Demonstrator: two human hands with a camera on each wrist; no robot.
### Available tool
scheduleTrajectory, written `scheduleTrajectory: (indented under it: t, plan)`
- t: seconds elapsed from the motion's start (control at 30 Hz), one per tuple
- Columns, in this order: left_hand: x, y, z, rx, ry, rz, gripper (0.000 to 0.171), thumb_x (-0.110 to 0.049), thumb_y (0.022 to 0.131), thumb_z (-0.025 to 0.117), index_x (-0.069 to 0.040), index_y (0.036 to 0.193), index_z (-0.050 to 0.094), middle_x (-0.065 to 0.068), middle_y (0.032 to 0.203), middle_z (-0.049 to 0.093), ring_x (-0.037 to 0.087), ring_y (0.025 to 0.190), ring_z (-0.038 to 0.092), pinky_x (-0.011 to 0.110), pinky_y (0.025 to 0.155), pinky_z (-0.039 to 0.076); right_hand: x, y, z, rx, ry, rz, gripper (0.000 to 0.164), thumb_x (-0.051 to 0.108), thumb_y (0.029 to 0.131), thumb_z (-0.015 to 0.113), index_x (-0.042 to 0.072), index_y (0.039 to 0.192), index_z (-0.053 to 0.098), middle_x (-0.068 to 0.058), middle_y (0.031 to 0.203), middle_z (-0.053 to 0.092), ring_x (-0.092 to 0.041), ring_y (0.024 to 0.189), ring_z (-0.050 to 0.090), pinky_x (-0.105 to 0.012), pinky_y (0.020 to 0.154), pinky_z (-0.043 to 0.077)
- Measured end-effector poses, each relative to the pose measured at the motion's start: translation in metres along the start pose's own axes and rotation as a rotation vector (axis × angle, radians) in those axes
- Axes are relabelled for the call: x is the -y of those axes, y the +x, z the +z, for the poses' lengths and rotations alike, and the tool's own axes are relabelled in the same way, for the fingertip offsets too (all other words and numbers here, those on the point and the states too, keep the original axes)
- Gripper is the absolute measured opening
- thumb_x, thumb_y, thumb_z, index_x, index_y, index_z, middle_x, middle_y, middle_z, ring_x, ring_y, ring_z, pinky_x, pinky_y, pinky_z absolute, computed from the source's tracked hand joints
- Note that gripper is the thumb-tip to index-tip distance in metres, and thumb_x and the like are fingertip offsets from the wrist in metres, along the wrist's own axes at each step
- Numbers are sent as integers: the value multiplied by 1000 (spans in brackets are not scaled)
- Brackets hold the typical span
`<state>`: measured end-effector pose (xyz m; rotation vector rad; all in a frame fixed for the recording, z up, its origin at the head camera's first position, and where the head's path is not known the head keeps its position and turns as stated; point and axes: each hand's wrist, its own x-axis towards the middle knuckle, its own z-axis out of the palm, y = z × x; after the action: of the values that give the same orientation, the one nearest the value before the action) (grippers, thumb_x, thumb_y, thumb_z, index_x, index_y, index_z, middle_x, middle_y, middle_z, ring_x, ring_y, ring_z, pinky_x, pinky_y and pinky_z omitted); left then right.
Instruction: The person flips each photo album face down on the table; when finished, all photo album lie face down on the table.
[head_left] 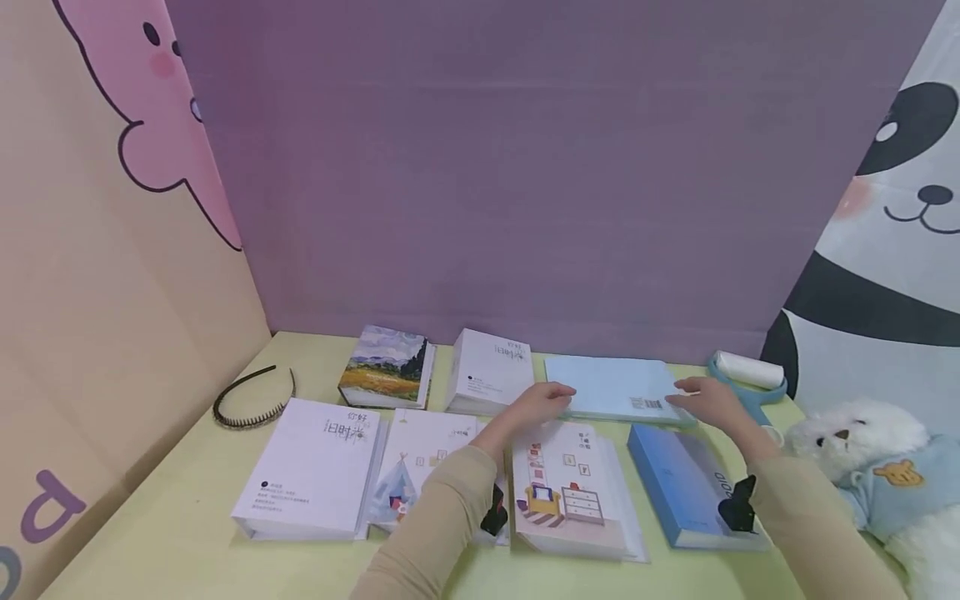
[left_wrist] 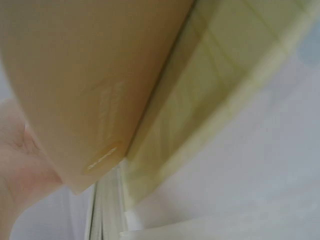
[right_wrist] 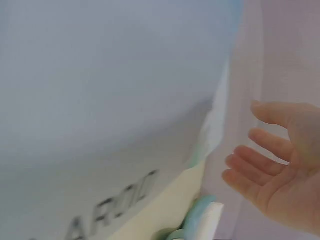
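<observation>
In the head view a pale blue book [head_left: 611, 379] with a barcode lies flat at the back of the table. My left hand [head_left: 536, 404] is at its left end, fingertips overlapping the cover. At its right end my right hand [head_left: 708, 402] has its fingertips by the barcode corner. The right wrist view shows that right hand [right_wrist: 287, 167] with loosely bent, spread fingers and nothing between them. In the left wrist view, a beige surface [left_wrist: 85, 90] partly covers the left hand [left_wrist: 25, 160] and hides its fingers.
White books [head_left: 315, 467], an illustrated book [head_left: 566, 492] and a blue box-like book [head_left: 686, 483] stand in front. Behind them are a landscape-painting book [head_left: 386, 367] and another white one [head_left: 495, 367]. A headband [head_left: 247, 421], a tape-like roll [head_left: 750, 369] and a plush bear [head_left: 885, 475] flank them.
</observation>
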<state>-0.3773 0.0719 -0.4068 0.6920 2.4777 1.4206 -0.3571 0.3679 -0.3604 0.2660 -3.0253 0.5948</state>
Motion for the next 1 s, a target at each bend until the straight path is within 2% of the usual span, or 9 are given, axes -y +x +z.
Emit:
scheduleTrajectory:
  t: [0.23, 0.4, 0.5, 0.7, 1.0]
  plan:
    - [-11, -5, -19, -85, -37, 83, 36, -28, 98, 49, -13, 131, 55, 3, 129, 59, 20, 121, 53, 30, 98, 45, 26, 13, -4, -154, 98, -74, 52, 29, 96, 54, -11, 127, 49, -33, 125, 51, -48, 114, 50, -57, 90, 45]
    - [-11, -12, -37, -164, -21, 134, 37, -27, 97, 52, -10, 129, 56, 5, 126, 61, 20, 115, 57, 27, 94, 48, 51, 20, 4, -262, 121, -149, 46, 27, 94, 57, -8, 124, 52, -31, 120, 57, -46, 109, 55, -56, 90, 46]
    - [-8, -19, -49, -225, -9, 152, 34, -24, 96, 54, -8, 125, 58, 8, 123, 63, 21, 112, 59, 26, 92, 49, 68, 25, 12, -297, 141, -193, 43, 23, 93, 60, -8, 122, 54, -30, 116, 59, -44, 106, 57, -55, 91, 46]
    - [2, -33, -76, -319, 3, 150, 32, -20, 95, 56, -5, 122, 60, 12, 117, 65, 25, 109, 61, 29, 91, 50, 100, 37, 28, -286, 206, -246, 44, 22, 90, 64, -7, 122, 55, -28, 117, 60, -43, 106, 58, -53, 90, 48]
    - [25, -59, -112, -363, 35, 52, 36, -23, 94, 58, -7, 125, 58, 12, 120, 63, 26, 112, 59, 37, 95, 48, 142, 50, 56, -197, 264, -302, 45, 23, 90, 64, -4, 125, 54, -25, 121, 58, -39, 110, 57, -50, 93, 48]
